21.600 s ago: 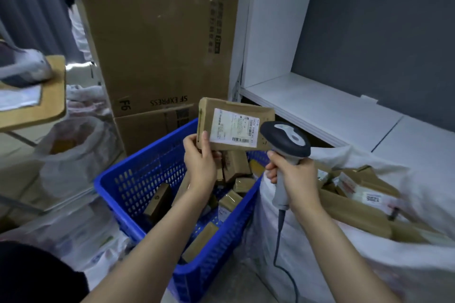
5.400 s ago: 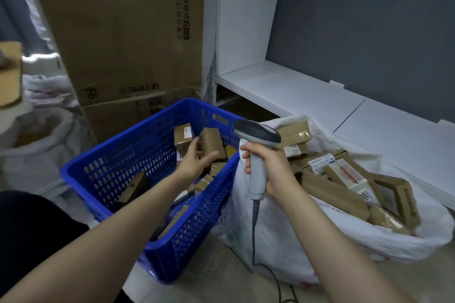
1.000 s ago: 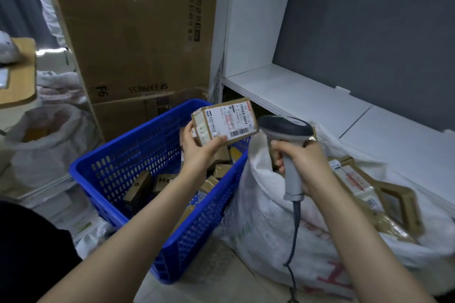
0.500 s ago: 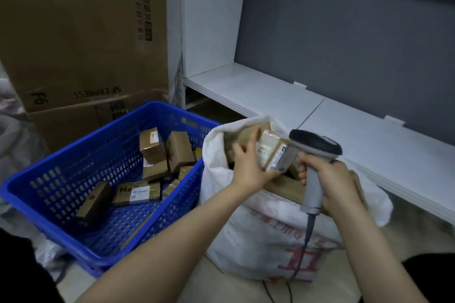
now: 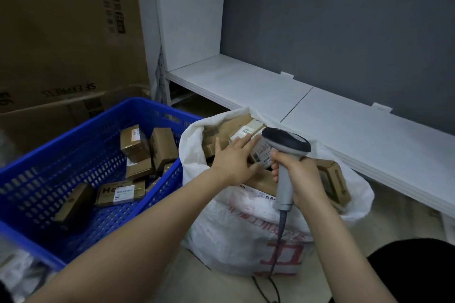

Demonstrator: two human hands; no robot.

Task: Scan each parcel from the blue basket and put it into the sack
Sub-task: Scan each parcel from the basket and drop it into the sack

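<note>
Now left hand (image 5: 234,158), grip spread flat, presses parcel (image 5: 261,154) onto the pile in sack (image 5: 246,229), right hand (image 5: 304,179) curled round scanner (image 5: 286,141); best seat it below the rim so it cannot slide out.

Room as I saw it, looking forward and down. Ahead of me ran a low white shelf (image 5: 246,81) of two boards meeting at a seam. Its back was closed by a dark grey wall panel (image 5: 344,32), with two small white tabs (image 5: 286,75) where board met panel. A white upright panel (image 5: 189,12) closed the shelf's left end, and a slotted metal post (image 5: 160,76) ran just beside it. To my left a tall brown carton (image 5: 61,19), printed SF EXPRESS upside down, rose above a lower carton (image 5: 37,125). The floor (image 5: 204,283) was pale beige. Light was dim and even, brightest on the white boards
</note>
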